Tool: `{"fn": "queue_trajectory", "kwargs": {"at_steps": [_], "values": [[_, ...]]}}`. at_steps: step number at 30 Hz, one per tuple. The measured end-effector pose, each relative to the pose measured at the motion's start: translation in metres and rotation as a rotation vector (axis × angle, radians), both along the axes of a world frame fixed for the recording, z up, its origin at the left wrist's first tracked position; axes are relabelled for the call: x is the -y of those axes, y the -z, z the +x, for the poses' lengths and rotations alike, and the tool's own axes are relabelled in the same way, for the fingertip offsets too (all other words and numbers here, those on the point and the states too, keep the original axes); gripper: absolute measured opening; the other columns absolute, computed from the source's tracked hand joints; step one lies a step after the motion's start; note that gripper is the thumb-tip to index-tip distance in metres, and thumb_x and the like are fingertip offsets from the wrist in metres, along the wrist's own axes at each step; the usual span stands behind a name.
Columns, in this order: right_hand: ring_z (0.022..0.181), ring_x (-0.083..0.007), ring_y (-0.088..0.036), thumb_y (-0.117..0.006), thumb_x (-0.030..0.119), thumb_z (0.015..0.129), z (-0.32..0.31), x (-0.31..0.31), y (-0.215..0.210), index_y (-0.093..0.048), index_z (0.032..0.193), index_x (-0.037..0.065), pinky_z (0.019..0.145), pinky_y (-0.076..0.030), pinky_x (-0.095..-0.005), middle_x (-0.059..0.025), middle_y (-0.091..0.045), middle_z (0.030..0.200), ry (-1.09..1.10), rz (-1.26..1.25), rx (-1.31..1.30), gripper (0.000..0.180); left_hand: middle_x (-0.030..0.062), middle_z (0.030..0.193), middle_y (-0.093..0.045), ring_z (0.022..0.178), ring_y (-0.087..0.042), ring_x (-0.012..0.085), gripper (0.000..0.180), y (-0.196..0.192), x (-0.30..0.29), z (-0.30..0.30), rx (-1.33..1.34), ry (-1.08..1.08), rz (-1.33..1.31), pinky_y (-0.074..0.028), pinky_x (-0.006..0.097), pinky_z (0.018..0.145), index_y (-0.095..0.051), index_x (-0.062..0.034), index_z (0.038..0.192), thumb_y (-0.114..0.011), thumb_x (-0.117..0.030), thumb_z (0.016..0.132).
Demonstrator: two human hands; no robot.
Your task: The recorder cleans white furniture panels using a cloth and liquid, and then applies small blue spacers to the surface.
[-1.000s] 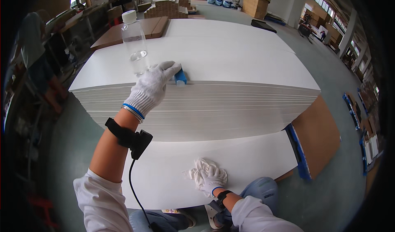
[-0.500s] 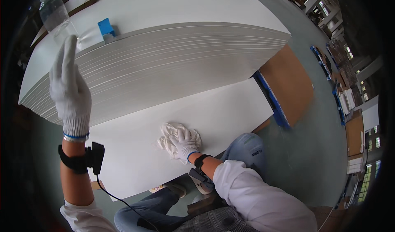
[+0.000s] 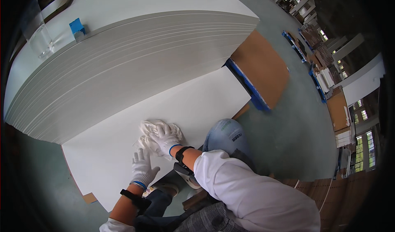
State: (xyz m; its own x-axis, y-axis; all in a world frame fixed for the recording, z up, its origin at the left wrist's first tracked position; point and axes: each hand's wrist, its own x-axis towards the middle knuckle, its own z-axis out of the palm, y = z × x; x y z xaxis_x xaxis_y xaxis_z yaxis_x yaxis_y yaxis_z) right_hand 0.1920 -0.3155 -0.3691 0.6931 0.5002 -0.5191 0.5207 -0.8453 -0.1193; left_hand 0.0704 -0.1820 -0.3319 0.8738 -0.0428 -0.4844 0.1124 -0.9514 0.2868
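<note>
A bunched white cloth (image 3: 145, 130) lies on the white sheet (image 3: 103, 149) in front of me. My right hand (image 3: 165, 140), in a white knitted glove, is closed over the cloth and presses it against the sheet. Just to its lower left, my left hand (image 3: 143, 169) wears the same kind of glove. Its fingers are spread, it holds nothing, and it hovers at the sheet's near edge or rests there; I cannot tell which. Part of the cloth is hidden under my right hand.
A tall stack of white sheets (image 3: 135, 59) rises behind the cloth. On top of it are a clear plastic container (image 3: 41, 41) and a small blue object (image 3: 77, 26). To the right lies a brown board (image 3: 261, 69) on a blue pallet (image 3: 251, 88). My knee (image 3: 226, 139) is close to the sheet's edge.
My left hand has come down from beside the clear container on the stack to near the cloth, fingers now spread. My right hand stays on the cloth. The view has shifted.
</note>
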Motion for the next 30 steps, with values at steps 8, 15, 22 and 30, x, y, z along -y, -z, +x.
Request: {"fn": "queue_trajectory", "kwargs": {"at_steps": [8, 15, 22, 30], "values": [[0.137, -0.0439, -0.016, -0.067, 0.048, 0.075, 0.004, -0.006, -0.013, -0.032, 0.142, 0.027, 0.102, -0.022, -0.0655, -0.0166, -0.014, 0.152, -0.019, 0.036, 0.051, 0.078, 0.0186, 0.148, -0.026, 0.135, -0.021, 0.0448, 0.073, 0.026, 0.046, -0.034, -0.003, 0.123, 0.245, -0.015, 0.063, 0.107, -0.026, -0.0082, 0.144, -0.057, -0.035, 0.084], [0.133, -0.0357, -0.029, -0.072, 0.040, 0.073, 0.001, 0.023, 0.003, -0.050, 0.130, 0.023, 0.106, -0.028, -0.0539, -0.0124, -0.033, 0.144, 0.012, 0.258, 0.154, 0.063, 0.0189, 0.148, -0.026, 0.132, -0.025, 0.0489, 0.054, 0.059, 0.048, -0.034, 0.169, 0.065, 0.304, -0.014, 0.069, 0.104, -0.030, -0.0156, 0.143, -0.042, -0.017, 0.090], [0.083, -0.0213, -0.063, -0.056, 0.027, 0.091, -0.007, 0.103, -0.011, -0.062, 0.112, 0.011, 0.073, -0.050, -0.0338, -0.0088, -0.066, 0.096, 0.832, 0.693, -1.054, 0.027, 0.0243, 0.144, -0.027, 0.128, -0.026, 0.0531, 0.060, 0.052, 0.041, -0.040, 0.163, 0.120, 0.358, -0.017, 0.068, 0.103, -0.030, -0.0091, 0.142, -0.048, -0.018, 0.085], [0.083, -0.0186, -0.062, -0.047, 0.022, 0.091, -0.004, 0.167, -0.010, -0.061, 0.110, 0.008, 0.076, -0.049, -0.0322, -0.0091, -0.067, 0.097, 1.399, 0.845, -1.274, 0.028, 0.0236, 0.145, -0.028, 0.125, -0.034, 0.0491, 0.072, -0.034, 0.039, -0.012, 0.065, 0.226, 0.290, -0.024, 0.062, 0.104, -0.026, -0.0080, 0.144, -0.058, -0.019, 0.079]]}}
